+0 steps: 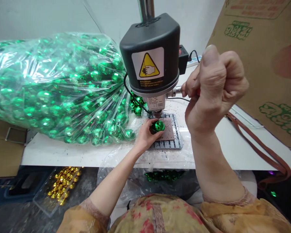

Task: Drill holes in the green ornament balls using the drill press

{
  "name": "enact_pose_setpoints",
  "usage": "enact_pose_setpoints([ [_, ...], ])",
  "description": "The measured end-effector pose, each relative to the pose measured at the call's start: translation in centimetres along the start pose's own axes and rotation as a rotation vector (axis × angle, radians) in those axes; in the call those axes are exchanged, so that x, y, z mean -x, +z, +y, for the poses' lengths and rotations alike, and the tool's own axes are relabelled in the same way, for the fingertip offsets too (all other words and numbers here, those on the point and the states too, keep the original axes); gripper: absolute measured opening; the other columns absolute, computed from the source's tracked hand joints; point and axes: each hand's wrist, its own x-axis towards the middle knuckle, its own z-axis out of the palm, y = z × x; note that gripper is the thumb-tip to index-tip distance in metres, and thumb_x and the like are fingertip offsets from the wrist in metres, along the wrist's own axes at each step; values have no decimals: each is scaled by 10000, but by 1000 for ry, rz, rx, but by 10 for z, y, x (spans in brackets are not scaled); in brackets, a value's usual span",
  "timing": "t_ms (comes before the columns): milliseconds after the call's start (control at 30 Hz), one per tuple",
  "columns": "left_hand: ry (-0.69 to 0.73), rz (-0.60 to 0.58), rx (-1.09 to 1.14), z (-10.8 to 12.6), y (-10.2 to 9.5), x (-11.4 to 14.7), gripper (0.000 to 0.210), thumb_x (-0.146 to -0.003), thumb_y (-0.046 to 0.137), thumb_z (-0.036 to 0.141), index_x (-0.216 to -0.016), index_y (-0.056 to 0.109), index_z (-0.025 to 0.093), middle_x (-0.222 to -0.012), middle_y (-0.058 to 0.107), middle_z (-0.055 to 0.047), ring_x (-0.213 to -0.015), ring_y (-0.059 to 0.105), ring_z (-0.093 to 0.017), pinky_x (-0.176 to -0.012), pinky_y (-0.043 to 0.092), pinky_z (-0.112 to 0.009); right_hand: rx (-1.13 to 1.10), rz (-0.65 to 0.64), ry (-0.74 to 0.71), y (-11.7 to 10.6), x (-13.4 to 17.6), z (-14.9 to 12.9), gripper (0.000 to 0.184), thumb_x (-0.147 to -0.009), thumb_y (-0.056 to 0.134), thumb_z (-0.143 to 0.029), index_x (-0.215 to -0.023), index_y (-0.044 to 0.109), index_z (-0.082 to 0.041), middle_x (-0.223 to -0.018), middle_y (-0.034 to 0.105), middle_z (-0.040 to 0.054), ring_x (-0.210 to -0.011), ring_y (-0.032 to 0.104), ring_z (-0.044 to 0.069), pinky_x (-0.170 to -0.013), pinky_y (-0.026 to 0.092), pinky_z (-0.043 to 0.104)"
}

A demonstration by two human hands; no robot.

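Note:
A shiny green faceted ball (159, 126) sits under the drill press chuck, pinched between the thumb and fingers of my left hand (146, 134). Beneath it lie a pinkish-brown square pad (169, 129) and the slotted metal base plate (178, 137), both strewn with dark crumbs. The black-topped bench drill press (150, 48) carries a yellow hand-warning label. My right hand (214, 84), raised at the machine's right side, is closed round its feed handle (176, 91); most of the handle is hidden by the fingers. The drill bit cannot be made out.
A big clear bag of green balls (53, 94) fills the table's left side. At right stand a cardboard box (264, 58) and a brown strap (262, 149). Below the white table's edge (70, 155) are a clear bin of gold balls (63, 184) and green balls in plastic (163, 175).

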Motion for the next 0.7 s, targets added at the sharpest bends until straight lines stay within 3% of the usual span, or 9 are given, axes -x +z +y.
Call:
enact_pose_setpoints([
  [100,62,38,-44,-1,7,2,493,-781,870,310,-1230,682,228,-1140,725,-83,-1080,656,-277,-935,533,-431,-62,-10,-21,0,-1,2,433,-905,633,-355,-631,329,-218,-531,280,-80,-448,322,22,-491,261,241],
  [200,54,75,-6,-2,12,7,504,-804,862,304,-1262,667,226,-1197,724,-91,-1149,654,-280,-982,535,-430,-18,-38,19,-1,-2,2,432,-930,616,-360,-637,328,-229,-543,283,-75,-455,344,34,-490,280,243],
  [533,35,104,23,-2,15,12,497,-808,865,282,-1258,661,229,-1215,719,-94,-1149,678,-267,-990,552,-413,-20,13,-91,-9,15,14,505,-945,620,-401,-608,290,-219,-529,242,-56,-461,290,55,-500,288,289],
  [700,27,99,39,-1,15,12,493,-805,867,285,-1251,668,228,-1208,723,-92,-1143,676,-266,-985,545,-410,-48,42,-184,-11,21,19,518,-951,606,-319,-581,268,-185,-527,244,-52,-465,311,21,-517,280,253],
])
